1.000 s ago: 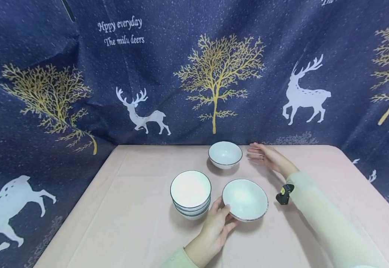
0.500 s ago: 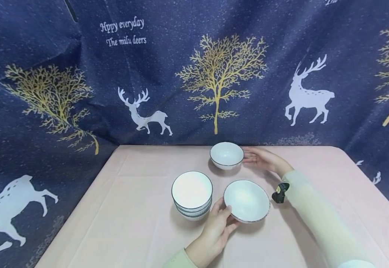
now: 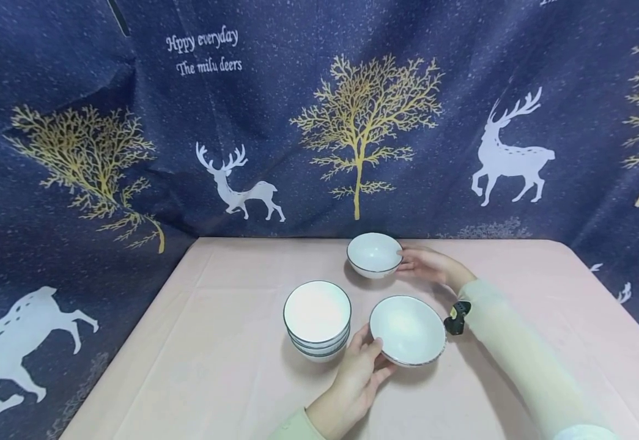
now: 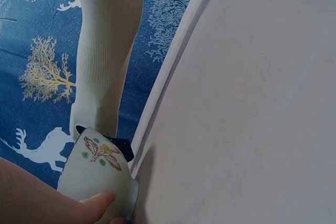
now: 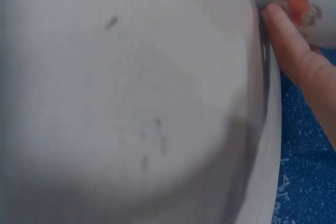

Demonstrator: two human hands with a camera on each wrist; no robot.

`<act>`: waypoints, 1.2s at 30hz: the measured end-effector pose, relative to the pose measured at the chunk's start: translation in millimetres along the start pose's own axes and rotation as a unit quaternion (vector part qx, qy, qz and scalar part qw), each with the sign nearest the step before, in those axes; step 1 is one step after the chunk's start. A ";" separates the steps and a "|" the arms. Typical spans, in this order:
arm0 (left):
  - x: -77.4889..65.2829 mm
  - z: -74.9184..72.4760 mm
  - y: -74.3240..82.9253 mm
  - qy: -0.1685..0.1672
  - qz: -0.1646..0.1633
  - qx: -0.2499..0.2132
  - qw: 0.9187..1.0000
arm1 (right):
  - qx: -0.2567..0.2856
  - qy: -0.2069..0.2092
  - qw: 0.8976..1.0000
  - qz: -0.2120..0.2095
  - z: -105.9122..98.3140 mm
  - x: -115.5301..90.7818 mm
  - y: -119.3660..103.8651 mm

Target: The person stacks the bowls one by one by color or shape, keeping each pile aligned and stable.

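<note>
A white bowl [image 3: 407,331] with a dark rim tilts slightly at the front, pinched at its left side by my left hand [image 3: 352,380], thumb over the rim. The left wrist view shows a leaf-and-berry pattern on this bowl's outside [image 4: 97,174]. Farther back, my right hand [image 3: 429,267] grips the right edge of another white bowl [image 3: 374,253], which sits near the table's far edge. In the right wrist view a finger [image 5: 294,45] touches that bowl's flowered side [image 5: 310,11]. Left of my left hand stands a stack of several matching bowls [image 3: 317,315].
A pale pink cloth covers the table [image 3: 225,342]. Behind it hangs a dark blue curtain [image 3: 297,122] printed with deer and golden trees. A small black device [image 3: 457,318] is strapped on the right wrist, close to the front bowl.
My right hand has moved left to the far bowl and taken hold of its right edge. The left hand keeps its grip on the front bowl, nearly still.
</note>
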State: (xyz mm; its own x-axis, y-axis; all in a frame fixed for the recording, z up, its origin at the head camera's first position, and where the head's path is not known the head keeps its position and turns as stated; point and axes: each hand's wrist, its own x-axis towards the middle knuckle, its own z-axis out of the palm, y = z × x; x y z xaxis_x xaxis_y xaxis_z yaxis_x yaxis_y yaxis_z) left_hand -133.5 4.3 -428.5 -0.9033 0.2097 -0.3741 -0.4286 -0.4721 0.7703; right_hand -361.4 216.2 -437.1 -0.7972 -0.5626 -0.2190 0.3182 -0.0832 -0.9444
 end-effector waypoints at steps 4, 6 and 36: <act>-0.8 0.7 -0.9 0.002 0.002 0.002 1.000 | 0.024 -0.002 1.000 0.004 2.3 0.0 1.1; -1.1 1.0 -1.0 0.002 0.002 0.004 1.000 | 0.033 -0.002 0.999 0.003 3.4 -0.5 1.0; -1.4 0.4 -0.5 -0.003 0.003 0.008 1.000 | 0.001 0.039 0.999 -0.018 6.2 -12.7 2.4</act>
State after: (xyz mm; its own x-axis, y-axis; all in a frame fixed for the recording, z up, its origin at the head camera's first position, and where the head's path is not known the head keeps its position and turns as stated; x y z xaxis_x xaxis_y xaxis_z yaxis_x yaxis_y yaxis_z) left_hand -132.0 4.6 -428.1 -0.9056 0.2132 -0.3665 -0.4240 -0.4598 0.7803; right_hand -347.4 218.1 -435.0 -0.8457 -0.4935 -0.2030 0.2895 -0.1048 -0.9514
